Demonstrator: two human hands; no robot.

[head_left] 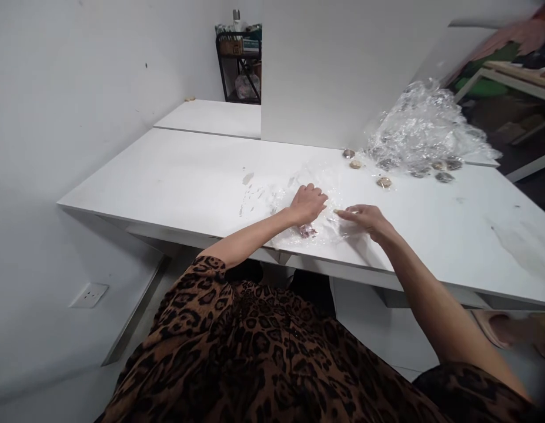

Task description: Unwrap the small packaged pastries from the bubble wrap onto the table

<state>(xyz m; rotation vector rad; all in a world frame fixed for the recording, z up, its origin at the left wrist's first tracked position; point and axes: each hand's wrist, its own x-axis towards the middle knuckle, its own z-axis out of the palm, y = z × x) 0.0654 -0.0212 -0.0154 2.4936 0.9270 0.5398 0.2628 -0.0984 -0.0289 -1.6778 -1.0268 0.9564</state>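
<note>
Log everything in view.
Flat table: one, white, centre
Crumpled plastic film heap: one, clear, back right
Rounded wrapped pieces: several, brownish and grey, by heap
Thin plastic film: count unclear, clear, table's near middle
Shiny material: some, dark red, at film
Upright panel: one, white, table's back
Tiered shelf: one, black, back left
Wall socket: one, white, lower left
Angular bench: one, pale, right
Soft material: some, pink and green, upper right
Footwear: some, pinkish, lower right
Spotted garment: one, brown and black, bottom
Bare left hand: one, over film
Right hand: one, film's right
</note>
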